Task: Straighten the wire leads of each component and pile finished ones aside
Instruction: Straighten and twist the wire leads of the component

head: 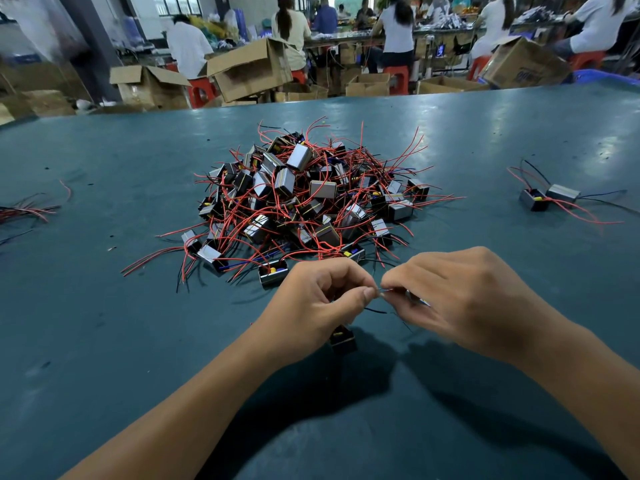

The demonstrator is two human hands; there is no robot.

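Teal bench top [104, 341] fills a busy workshop, and just beneath the left hand [311, 306] hangs the component [343, 339], small, dark, partly hidden. Left thumb and forefinger pinch a thin lead [388, 290]; the right hand [460, 299] pinches it from the other side, fingertips almost meeting. Beyond the component lies the tangled heap [304, 199]; far right of it, two finished pieces [549, 197]. A hard tug could probably snap the lead or kink it, and a slip would drop the component into the heap's red wires.
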